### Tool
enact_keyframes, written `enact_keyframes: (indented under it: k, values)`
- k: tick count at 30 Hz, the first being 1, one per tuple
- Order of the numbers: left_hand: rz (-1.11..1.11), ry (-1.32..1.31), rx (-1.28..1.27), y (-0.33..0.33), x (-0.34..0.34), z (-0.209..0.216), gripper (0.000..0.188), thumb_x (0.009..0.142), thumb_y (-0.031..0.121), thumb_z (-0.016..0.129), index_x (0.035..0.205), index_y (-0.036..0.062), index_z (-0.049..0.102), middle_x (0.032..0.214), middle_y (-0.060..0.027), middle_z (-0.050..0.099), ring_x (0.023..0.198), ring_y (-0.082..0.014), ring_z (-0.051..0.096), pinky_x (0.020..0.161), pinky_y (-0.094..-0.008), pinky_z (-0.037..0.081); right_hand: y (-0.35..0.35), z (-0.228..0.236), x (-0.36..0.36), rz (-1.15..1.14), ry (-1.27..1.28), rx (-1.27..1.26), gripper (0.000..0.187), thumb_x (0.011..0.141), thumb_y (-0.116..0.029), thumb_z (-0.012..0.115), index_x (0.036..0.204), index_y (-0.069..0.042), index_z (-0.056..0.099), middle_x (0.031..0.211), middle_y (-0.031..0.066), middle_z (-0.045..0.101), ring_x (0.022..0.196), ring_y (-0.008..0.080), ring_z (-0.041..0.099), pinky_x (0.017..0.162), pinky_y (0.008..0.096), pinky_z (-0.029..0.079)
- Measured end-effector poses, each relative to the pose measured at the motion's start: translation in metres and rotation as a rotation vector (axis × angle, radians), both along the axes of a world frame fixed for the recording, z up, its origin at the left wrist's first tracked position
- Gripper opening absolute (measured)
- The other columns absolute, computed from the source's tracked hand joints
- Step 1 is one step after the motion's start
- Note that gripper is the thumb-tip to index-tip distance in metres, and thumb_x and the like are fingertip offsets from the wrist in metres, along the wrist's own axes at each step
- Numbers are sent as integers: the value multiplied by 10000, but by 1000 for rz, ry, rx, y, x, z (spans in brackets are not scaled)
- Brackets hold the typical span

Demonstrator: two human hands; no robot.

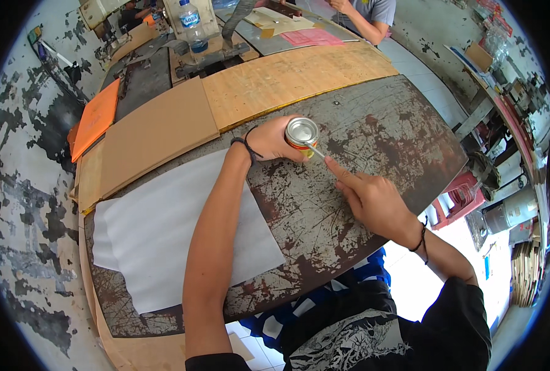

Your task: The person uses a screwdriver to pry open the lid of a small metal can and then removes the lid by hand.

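Observation:
A small round tin can (302,131) with a silvery metal lid and a red-and-yellow side stands upright over the worn tabletop. My left hand (271,138) is wrapped round its left side and holds it. In my right hand (379,203) is a thin metal tool (317,151), its index finger stretched along it. The tool's far end meets the can's rim at the near right edge of the lid. Its rear part is hidden in my palm, so its exact kind cannot be made out. Under my left forearm lie white sheets (164,229).
A brown cardboard sheet (157,136) and a plywood board (293,74) lie beyond the scratched table (386,130). A water bottle (192,28) stands farther back, near an orange sheet (97,117). Another person's arm (364,25) is at the far side. A red plastic stool (457,201) stands right.

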State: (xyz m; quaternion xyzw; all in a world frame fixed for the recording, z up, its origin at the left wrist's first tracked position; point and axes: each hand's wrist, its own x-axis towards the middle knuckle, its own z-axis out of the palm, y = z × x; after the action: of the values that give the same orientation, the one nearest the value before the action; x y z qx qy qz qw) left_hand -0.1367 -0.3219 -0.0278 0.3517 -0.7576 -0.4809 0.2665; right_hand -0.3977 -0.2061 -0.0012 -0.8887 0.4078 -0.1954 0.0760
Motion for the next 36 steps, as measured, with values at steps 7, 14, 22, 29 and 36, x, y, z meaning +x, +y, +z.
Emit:
enact_keyframes:
  k: [7, 14, 22, 29, 36]
  values:
    - [-1, -32, -45, -5, 0, -2, 581, 669, 130, 914, 1170, 73, 626, 1120, -13, 666, 1052, -146, 605, 960, -311, 483, -11, 29, -14, 5, 59, -2, 451, 978, -172, 590, 1428, -178, 554, 674, 163, 638, 630, 370, 654, 615, 483, 535]
    - [-10, 38, 10, -5, 3, -8, 612, 667, 115, 922, 1203, 66, 631, 1135, -15, 667, 1073, -140, 602, 984, -308, 469, -22, 41, -15, 73, 76, 101, 491, 967, -165, 590, 1454, -194, 527, 696, 176, 655, 635, 378, 659, 629, 492, 540]
    - [2, 21, 1, -3, 0, -10, 624, 668, 86, 917, 1219, 63, 624, 1176, -21, 668, 1103, -140, 598, 1004, -307, 465, 3, -9, -4, -114, 79, -69, 553, 968, -164, 609, 1501, -227, 476, 686, 134, 587, 575, 368, 641, 530, 473, 529]
    - [21, 37, -40, 1, -3, 1, 651, 649, 168, 963, 1183, 60, 608, 1166, -5, 651, 1091, -134, 597, 987, -308, 470, -10, 14, -14, -24, -40, 39, 455, 988, -211, 586, 1442, -211, 540, 712, 186, 659, 632, 383, 662, 621, 498, 541]
    - [27, 23, -64, -6, 7, -8, 638, 645, 158, 966, 1133, 90, 561, 1073, 12, 637, 1021, -108, 584, 923, -288, 470, -30, 69, -13, 98, 199, 40, 358, 987, -189, 568, 1337, -191, 643, 733, 201, 669, 666, 384, 667, 677, 487, 546]
